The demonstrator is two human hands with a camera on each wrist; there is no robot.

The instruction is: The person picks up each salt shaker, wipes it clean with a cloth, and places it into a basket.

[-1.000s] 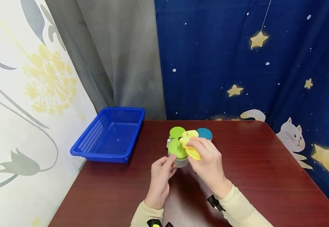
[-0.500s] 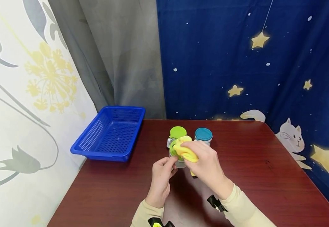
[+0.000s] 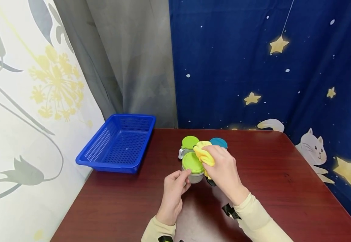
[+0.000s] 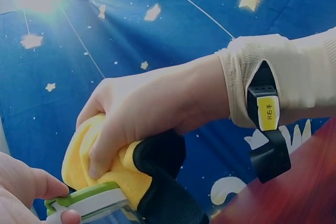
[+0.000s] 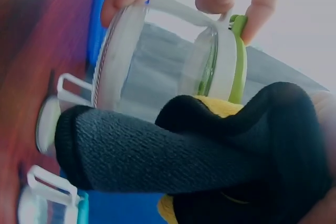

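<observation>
My left hand (image 3: 173, 191) grips a clear jar with a green lid (image 3: 192, 163) by its white handle (image 5: 181, 6), thumb near the lid's rim. In the right wrist view the jar (image 5: 163, 51) appears lifted off the table. A cloth (image 3: 204, 154), yellow on one side and dark grey on the other, is bunched in the fingers of my right hand (image 3: 223, 169). It lies against the lid's right edge, and its grey end hangs beside the jar. Behind stand a second green-lidded jar (image 3: 189, 142) and a blue-lidded jar (image 3: 219, 142), partly hidden by the right hand and cloth.
A blue perforated basket (image 3: 108, 166) sits at the table's back left. The reddish-brown table (image 3: 272, 188) extends to both sides of my arms. A grey curtain (image 3: 139, 67) and a dark blue starry curtain (image 3: 223, 67) hang behind it.
The cloth passes left across the green lid half a second ago, then back to its right edge, uncovering the lid. The held jar has shifted slightly right and toward me.
</observation>
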